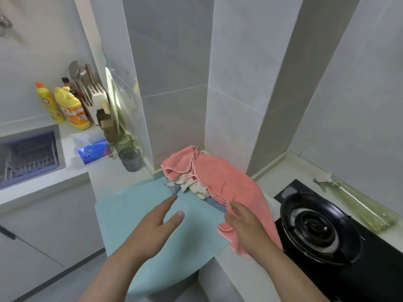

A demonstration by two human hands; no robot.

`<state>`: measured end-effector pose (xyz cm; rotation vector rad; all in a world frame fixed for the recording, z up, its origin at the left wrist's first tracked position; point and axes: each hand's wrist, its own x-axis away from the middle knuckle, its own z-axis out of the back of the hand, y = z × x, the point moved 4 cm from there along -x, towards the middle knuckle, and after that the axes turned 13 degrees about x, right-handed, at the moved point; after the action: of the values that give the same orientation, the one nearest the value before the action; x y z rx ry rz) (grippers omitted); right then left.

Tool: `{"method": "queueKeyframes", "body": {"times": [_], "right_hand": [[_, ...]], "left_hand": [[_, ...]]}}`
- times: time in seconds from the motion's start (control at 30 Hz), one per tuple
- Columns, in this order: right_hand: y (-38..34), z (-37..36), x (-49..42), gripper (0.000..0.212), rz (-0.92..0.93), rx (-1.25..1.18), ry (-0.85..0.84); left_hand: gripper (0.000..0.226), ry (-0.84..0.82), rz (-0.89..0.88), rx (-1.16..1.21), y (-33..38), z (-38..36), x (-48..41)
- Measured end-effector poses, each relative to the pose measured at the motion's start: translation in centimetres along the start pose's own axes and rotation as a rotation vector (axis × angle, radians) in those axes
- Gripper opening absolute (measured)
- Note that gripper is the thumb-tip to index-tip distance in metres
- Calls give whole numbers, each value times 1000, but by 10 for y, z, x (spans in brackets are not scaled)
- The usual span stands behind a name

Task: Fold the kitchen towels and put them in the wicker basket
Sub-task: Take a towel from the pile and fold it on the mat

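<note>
A light blue towel (139, 216) lies spread flat over the counter corner. Behind it sits a heap of towels: a pink towel (220, 177) on top, a cream one (196, 186) and a grey-blue one (174, 188) under it. The pink towel trails toward me beside the stove. My left hand (152, 227) hovers over the blue towel with fingers straight and spread. My right hand (246, 225) rests with extended fingers on the pink towel's near end. No wicker basket is in view.
A black gas stove (318, 227) sits right of the towels, with a plastic-wrapped bundle (357, 205) behind it. At the left are yellow detergent bottles (69, 107), a knife block (97, 101), a tissue pack (91, 149), a green utensil holder (128, 153) and a sink rack (28, 158).
</note>
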<state>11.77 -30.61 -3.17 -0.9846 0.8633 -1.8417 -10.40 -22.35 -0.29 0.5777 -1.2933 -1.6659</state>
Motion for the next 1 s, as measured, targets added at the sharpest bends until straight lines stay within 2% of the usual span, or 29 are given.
{"method": "queueKeyframes", "body": {"times": [0.03,0.13,0.33,0.43,0.53,0.6,0.67,0.73,0.83,0.9,1.0], "right_hand": [[-3,2,-3,31,-5,2,-10],[-12,4,-16,45,-53,13,-4],[-13,0,-65,51,-129,138,140],[-12,-14,-92,48,-158,229,191],[-19,-32,-114,44,-215,234,209],[-22,-42,-130,35,-284,161,240],[-22,-49,-150,22,-337,205,283],[-18,-53,-169,12,-358,360,295],[-10,-61,-191,22,-353,532,307],[-6,-66,-198,20,-307,639,299],[6,-73,-206,18,-265,709,294]], "left_hand": [[62,-4,9,23,1,1,-8],[57,-56,17,81,3,3,-36],[53,-202,23,133,-10,14,-97],[56,-286,40,175,-18,29,-125],[81,-337,55,186,-34,51,-152],[81,-383,80,189,-47,66,-166],[82,-428,94,178,-61,79,-177],[74,-448,95,166,-71,89,-186],[59,-478,90,157,-85,90,-197],[36,-513,69,140,-95,84,-204],[30,-548,45,154,-107,69,-217]]}}
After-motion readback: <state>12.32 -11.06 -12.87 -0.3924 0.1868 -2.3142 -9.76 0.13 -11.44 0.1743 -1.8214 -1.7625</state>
